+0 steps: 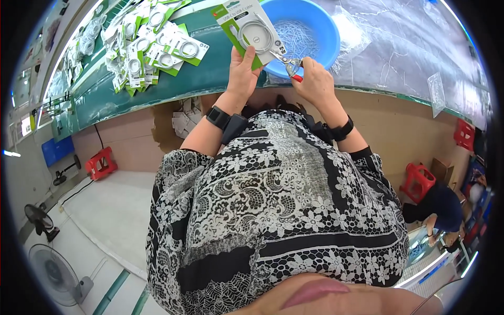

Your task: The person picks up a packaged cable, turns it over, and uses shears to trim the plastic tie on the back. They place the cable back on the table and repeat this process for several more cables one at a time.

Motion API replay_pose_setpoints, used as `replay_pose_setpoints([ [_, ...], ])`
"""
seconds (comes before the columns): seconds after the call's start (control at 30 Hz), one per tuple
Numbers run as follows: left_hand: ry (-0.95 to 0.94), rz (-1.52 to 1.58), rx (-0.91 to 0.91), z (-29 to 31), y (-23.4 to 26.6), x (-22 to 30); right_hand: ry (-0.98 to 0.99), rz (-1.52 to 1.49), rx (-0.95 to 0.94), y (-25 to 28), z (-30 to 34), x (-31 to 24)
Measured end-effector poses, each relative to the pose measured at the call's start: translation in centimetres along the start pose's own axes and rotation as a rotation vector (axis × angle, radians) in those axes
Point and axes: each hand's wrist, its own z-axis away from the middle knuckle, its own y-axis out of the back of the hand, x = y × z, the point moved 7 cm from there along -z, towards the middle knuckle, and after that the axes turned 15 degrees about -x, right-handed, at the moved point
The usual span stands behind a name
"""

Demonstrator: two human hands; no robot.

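Observation:
In my left hand (241,76) is a green and white retail card with a coiled white cable (255,34) on its front, my thumb lying over its lower part. My right hand (316,83) grips small cutting pliers (289,63) with a red handle. Their metal jaws reach the lower right edge of the card; whether they touch it is hard to tell. Behind both hands stands a blue basin (332,26) holding many thin white plastic strips (296,38).
A heap of similar carded cables (152,50) covers the left part of the green table (210,65). Clear plastic wrap (346,29) lies right of the basin, and a clear bag (435,93) hangs over the table edge. Red stools (418,182) and a person (443,209) are at right.

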Motion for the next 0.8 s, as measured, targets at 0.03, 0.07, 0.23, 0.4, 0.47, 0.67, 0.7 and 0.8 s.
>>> replay_pose_setpoints([
  [0.03,0.000,0.016,-0.008,0.1,-0.2,0.0,0.001,0.004,-0.001,0.0,0.0,0.0],
  [0.07,0.000,0.017,-0.009,0.1,-0.3,0.1,0.005,0.007,0.001,0.0,-0.2,-0.1],
  [0.23,0.035,0.064,0.020,0.2,-0.1,-0.2,-0.004,0.008,0.027,0.0,-0.4,-0.2],
  [0.4,0.062,0.091,0.073,0.5,0.3,-1.0,0.023,0.082,0.060,0.4,-0.7,-0.6],
  [0.47,0.055,0.090,0.088,0.6,0.3,-1.3,0.045,0.133,0.099,0.5,-0.7,-0.8],
  [0.67,0.092,0.102,0.139,0.9,0.8,-2.1,0.077,0.185,0.104,0.7,-1.0,-0.3],
  [0.7,0.110,0.079,0.142,0.9,1.0,-2.1,0.084,0.205,0.093,0.6,-1.2,-0.1],
  [0.8,0.133,0.041,0.065,0.8,1.4,-1.8,0.095,0.234,0.074,0.3,-1.4,0.4],
])
